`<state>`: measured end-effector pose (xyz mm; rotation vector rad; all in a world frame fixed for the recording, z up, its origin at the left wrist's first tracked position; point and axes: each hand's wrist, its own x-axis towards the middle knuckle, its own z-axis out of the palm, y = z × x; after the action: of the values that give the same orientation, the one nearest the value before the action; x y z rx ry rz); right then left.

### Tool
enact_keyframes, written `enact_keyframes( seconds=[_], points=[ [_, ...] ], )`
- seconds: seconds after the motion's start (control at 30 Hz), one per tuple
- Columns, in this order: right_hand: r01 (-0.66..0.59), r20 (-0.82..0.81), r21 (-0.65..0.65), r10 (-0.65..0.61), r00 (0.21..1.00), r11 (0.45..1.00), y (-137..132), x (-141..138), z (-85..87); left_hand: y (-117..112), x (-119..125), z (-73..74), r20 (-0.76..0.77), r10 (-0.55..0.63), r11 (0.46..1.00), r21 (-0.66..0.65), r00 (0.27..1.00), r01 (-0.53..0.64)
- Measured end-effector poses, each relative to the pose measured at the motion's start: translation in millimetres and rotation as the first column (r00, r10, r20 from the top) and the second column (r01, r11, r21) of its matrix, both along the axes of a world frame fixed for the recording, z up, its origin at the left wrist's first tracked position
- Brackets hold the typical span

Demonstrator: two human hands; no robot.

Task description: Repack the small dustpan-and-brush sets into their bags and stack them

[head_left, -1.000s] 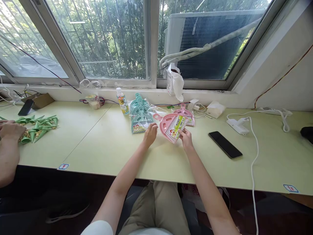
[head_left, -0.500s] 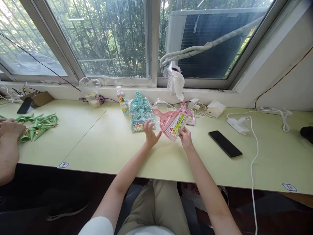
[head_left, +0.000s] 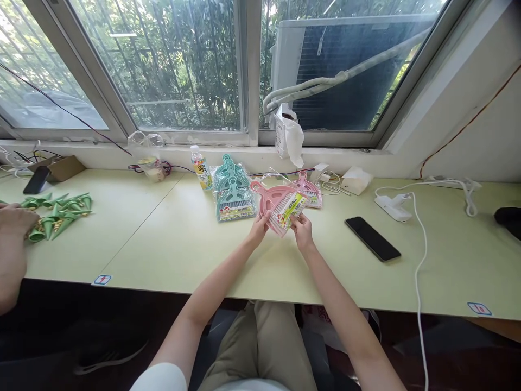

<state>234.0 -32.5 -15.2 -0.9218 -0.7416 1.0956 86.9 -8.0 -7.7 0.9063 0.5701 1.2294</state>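
Between my two hands is a pink dustpan-and-brush set (head_left: pixel 273 202) in a clear wrapper, tilted, with a yellow-green label. My left hand (head_left: pixel 259 228) is closed on its lower left edge. At the lower right corner, by the label, my right hand (head_left: pixel 302 228) pinches it. Just behind it on the table lies another pink dustpan set (head_left: pixel 309 191), partly hidden. Left of my hands, several wrapped teal dustpan sets (head_left: pixel 233 196) lie overlapping.
A drink bottle (head_left: pixel 201 167) stands beside the teal sets. On the right are a black phone (head_left: pixel 373 239) and a white power strip (head_left: pixel 393 207) with its cable. At far left, another person's hand (head_left: pixel 16 220) is by green cone-shaped pieces (head_left: pixel 61 214) on the table (head_left: pixel 142 244).
My left hand, open and apart from the pink set before, has moved right and taken hold of its left edge. The set has shifted slightly left in my right hand.
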Motion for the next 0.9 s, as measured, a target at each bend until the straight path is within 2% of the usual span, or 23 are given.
enact_keyframes(
  seconds=[0.1,0.2,0.3,0.5,0.77,0.9],
  points=[
    [0.057,-0.045,0.010,-0.057,0.997,0.998,-0.4,-3.3,-0.3,-7.8,6.4,0.7,-0.016,0.012,1.000,-0.027,1.000,-0.012],
    [0.067,-0.081,0.014,-0.066,0.995,0.998,-2.0,-6.6,1.0,-13.1,8.4,4.3,-0.009,0.011,1.000,-0.001,1.000,-0.011],
    [0.062,-0.108,0.015,-0.060,0.992,0.998,-3.6,-10.0,2.5,-16.7,9.4,5.7,-0.038,0.004,0.999,0.051,0.999,-0.002],
    [0.036,-0.101,-0.013,-0.037,0.994,0.999,-5.1,-14.4,4.8,-17.4,10.3,1.2,-0.174,0.186,0.976,0.143,0.967,-0.162],
    [0.003,-0.201,-0.038,-0.010,0.979,0.999,-5.0,-11.6,11.0,-19.1,12.3,1.4,-0.148,0.227,0.926,0.339,0.962,-0.167],
    [0.048,-0.253,-0.049,-0.059,0.966,0.998,-0.3,-0.9,10.2,-19.5,13.0,-1.3,-0.158,0.230,0.899,0.412,0.960,-0.148]
  ],
)
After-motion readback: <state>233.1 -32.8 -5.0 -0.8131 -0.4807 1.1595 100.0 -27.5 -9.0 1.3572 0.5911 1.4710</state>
